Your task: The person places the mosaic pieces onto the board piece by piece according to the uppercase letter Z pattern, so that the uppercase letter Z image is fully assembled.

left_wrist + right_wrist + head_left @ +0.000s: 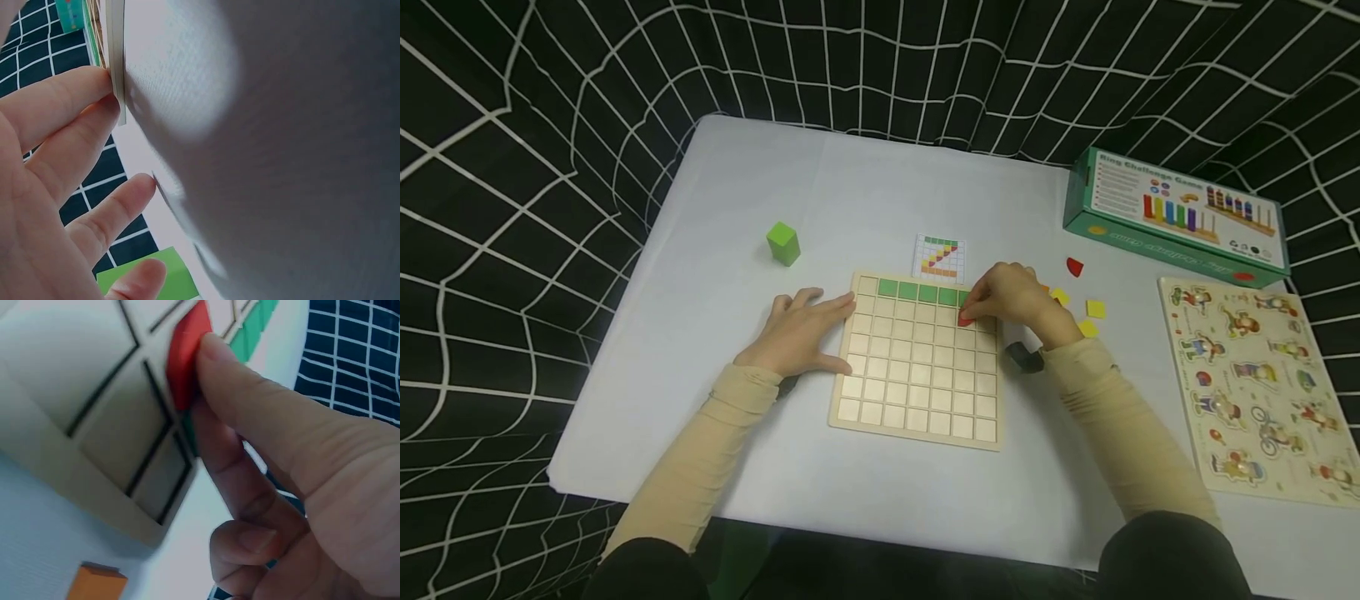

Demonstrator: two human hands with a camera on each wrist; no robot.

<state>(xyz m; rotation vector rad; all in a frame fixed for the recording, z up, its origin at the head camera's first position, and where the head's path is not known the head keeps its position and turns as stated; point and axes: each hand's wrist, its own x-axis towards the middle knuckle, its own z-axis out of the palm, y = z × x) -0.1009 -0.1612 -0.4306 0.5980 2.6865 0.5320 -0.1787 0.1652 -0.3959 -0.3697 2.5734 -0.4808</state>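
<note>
A wooden grid board point(917, 439) lies on the white table, with a row of green square tiles point(927, 293) along its far edge. My right hand point(1011, 292) pinches a red tile point(186, 359) between thumb and index finger. It holds the tile tilted over the cells near the board's far right corner, just below the green row. Spread out at the board's left side, my left hand point(797, 333) touches the edge with fingertips and thumb. Beyond the board lies a small pattern card point(940, 258) showing a coloured grid.
Yellow tiles point(1095, 309) and a red rounded piece point(1075, 267) are scattered right of the board. A green block point(783, 243) stands at the left. Farther right are a green game box point(1180, 217) and a wooden picture puzzle point(1262, 392). Black netted cloth point(880, 67) hangs behind.
</note>
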